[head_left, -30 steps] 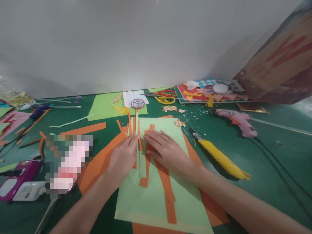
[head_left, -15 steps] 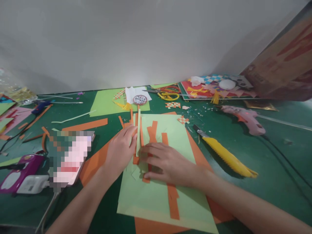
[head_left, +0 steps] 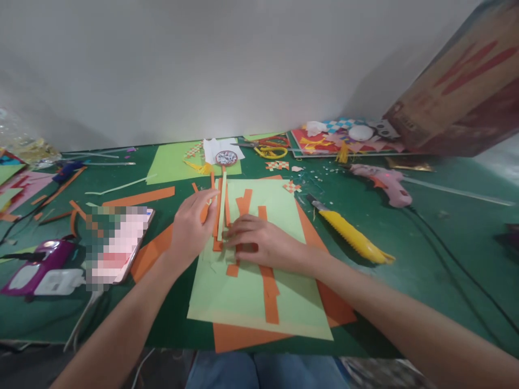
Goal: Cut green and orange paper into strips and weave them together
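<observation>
My left hand [head_left: 193, 224] rests at the left edge of a light green paper sheet [head_left: 295, 302]. Its fingertips touch orange paper strips [head_left: 217, 246] laid lengthwise, and the thumb is apart from the fingers. Beside those fingertips a narrow pale green strip [head_left: 221, 216] lies along the orange ones. Low over the sheet, my right hand [head_left: 267, 243] has its fingers spread, the tips near the lower end of the pale strip. Its palm covers part of other orange strips [head_left: 271, 302]. Whether the right fingertips press on a strip is hidden.
A yellow-handled cutter [head_left: 352, 235] and a pink glue gun [head_left: 385, 183] with its cord lie right. Scissors [head_left: 271, 148] and a round patterned piece [head_left: 226, 158] are at the back. Left are a phone [head_left: 121, 243] and a purple power adapter [head_left: 38, 270]. Orange paper [head_left: 243, 336] sticks out underneath.
The view has tilted down and shifted, so the table's front edge and my legs now show. Both hands stay by the strips with little visible movement.
</observation>
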Demonstrator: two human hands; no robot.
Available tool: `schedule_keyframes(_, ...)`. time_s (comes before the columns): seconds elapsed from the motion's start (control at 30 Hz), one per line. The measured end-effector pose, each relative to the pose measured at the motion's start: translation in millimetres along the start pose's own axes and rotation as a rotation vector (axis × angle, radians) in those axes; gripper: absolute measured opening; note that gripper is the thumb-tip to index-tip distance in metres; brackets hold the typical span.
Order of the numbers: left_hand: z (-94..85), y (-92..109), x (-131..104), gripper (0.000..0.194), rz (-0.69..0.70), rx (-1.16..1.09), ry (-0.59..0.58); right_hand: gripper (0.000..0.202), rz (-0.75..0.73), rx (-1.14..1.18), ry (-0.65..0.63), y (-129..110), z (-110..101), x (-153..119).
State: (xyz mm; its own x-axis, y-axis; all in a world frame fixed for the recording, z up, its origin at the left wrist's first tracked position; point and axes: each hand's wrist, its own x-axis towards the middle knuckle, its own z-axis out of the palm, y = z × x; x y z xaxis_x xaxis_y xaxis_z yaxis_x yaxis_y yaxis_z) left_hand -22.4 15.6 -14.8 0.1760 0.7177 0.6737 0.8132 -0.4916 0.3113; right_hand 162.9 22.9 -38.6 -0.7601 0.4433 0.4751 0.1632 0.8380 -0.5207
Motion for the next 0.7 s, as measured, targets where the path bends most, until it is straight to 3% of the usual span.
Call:
schedule_keyframes(0.13,0.9,7,4,0.022,-0.049,-0.081,0.009,0.016,-0.067,-0.018,0.147,0,4,2)
schedule_keyframes(0.23,2.9,19,10,0.031,-0.173,-0.278,-0.093,0.016,-0.016,0.015,0.294,-6,-2,4)
schedule_keyframes(0.33,6.5,34,17,0.047,-0.267,-0.514,-0.247,0.011,0.139,0.155,0.485,-13,-16,6)
schedule_keyframes(0.4,8.9,44,19,0.044,-0.208,-0.544,-0.361,0.008,0.246,0.286,0.615,-17,-27,6)
schedule_keyframes(0.47,10.4,52,21,0.038,-0.194,-0.538,-0.4,0.004,0.337,0.387,0.73,-19,-39,8)
schedule_keyframes(0.6,9.0,61,18,0.026,-0.286,-0.622,-0.429,0.005,0.419,0.528,0.877,-15,-59,10)
schedule_keyframes(0.7,5.3,66,12,0.022,-0.475,-0.771,-0.502,0.013,0.439,0.63,0.916,-9,-67,11)
